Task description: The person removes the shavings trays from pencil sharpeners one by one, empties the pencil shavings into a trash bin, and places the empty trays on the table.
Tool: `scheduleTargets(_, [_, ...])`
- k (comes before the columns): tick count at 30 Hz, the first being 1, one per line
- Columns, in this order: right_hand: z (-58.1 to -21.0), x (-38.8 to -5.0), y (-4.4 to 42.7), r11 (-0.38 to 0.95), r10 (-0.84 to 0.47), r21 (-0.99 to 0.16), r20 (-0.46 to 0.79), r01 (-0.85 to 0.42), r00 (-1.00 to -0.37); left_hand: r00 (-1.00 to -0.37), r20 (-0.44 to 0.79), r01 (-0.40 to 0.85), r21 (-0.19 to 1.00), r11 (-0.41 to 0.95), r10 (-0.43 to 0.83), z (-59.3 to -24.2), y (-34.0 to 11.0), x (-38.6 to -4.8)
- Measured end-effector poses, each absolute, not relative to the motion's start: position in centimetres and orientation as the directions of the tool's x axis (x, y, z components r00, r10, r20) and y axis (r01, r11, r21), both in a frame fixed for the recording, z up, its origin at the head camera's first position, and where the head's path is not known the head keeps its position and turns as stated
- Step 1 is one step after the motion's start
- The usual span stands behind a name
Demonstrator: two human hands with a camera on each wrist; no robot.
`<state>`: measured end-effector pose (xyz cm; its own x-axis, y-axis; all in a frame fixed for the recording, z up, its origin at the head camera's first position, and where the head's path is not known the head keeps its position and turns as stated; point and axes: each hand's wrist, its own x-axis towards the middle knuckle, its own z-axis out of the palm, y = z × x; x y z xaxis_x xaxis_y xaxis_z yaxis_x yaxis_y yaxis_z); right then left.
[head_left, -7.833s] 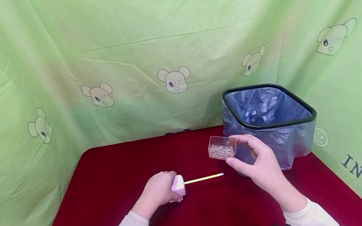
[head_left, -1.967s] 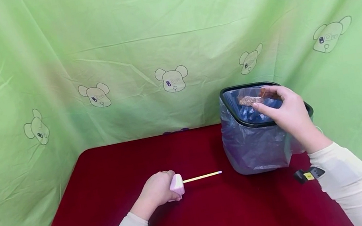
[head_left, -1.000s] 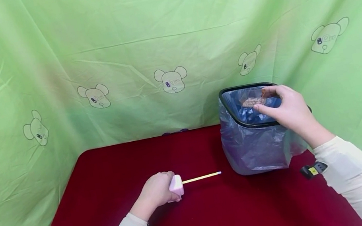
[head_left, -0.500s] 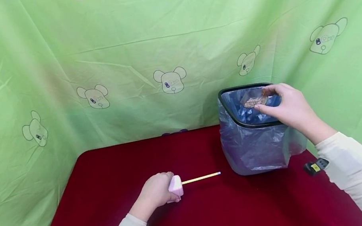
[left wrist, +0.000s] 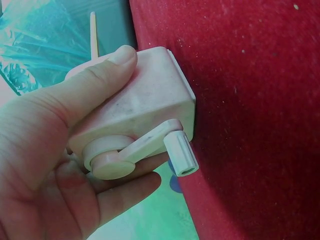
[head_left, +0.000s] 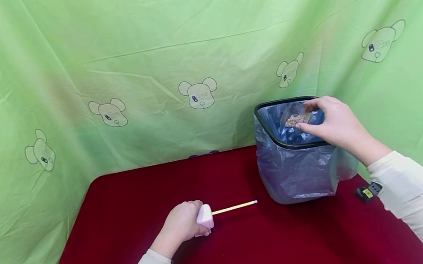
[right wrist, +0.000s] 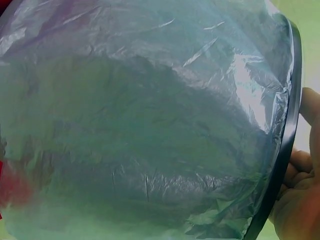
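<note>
My left hand (head_left: pixel 180 222) grips a pink hand-crank pencil sharpener (head_left: pixel 205 217) on the table. In the left wrist view the thumb lies along the sharpener's top, and its crank handle (left wrist: pixel 180 152) faces the camera. A yellow pencil (head_left: pixel 234 207) sticks out of the sharpener to the right. Over the mouth of the lined trash bin (head_left: pixel 297 173), my right hand (head_left: pixel 337 124) pinches a small clear plastic shavings drawer (head_left: pixel 294 117) between thumb and fingers. Pencil shavings lie in the drawer. In the right wrist view the bin hides the drawer and part of that hand.
The bin's black rim (head_left: pixel 281 143) holds a translucent bluish bag at the table's back right. A dark red cloth covers the table (head_left: pixel 153 185). Small specks dot the cloth (left wrist: pixel 242 50) in the left wrist view. A green printed curtain (head_left: pixel 141 69) stands behind and at both sides.
My right hand has carried the drawer from above the table, rightward and away, to over the bin. It shifts only slightly in the last second. The left hand stays on the sharpener.
</note>
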<state>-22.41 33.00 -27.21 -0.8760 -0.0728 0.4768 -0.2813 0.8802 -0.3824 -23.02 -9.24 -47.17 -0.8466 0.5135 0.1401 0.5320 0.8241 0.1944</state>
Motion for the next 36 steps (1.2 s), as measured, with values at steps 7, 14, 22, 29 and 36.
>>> scheduleTargets(7, [-27.2, -22.7, 33.3, 0.893, -0.087, -0.358, 0.460, -0.274, -0.884, -0.842, 0.145, 0.539, 0.192, 0.820, 0.520, -47.2, -9.2, -23.0])
scheduleTargets(14, [-27.1, -22.9, 33.4, 0.901, -0.118, -0.326, 0.449, -0.285, -0.886, -0.844, 0.141, 0.536, 0.201, 0.820, 0.517, -47.1, -9.3, -22.9])
scheduleTargets(22, [-26.9, -23.3, 33.3, 0.907, -0.156, -0.291, 0.439, -0.304, -0.885, -0.846, 0.137, 0.533, 0.200, 0.822, 0.515, -47.1, -9.3, -22.9])
scheduleTargets(29, [-26.5, -23.6, 33.2, 0.919, -0.183, -0.244, 0.429, -0.308, -0.885, -0.845, 0.141, 0.534, 0.198, 0.822, 0.515, -47.2, -9.3, -23.0])
scheduleTargets(36, [-26.3, -23.7, 33.1, 0.934, -0.201, -0.193, 0.407, -0.299, -0.891, -0.845, 0.142, 0.534, 0.194, 0.823, 0.516, -47.1, -9.3, -23.0])
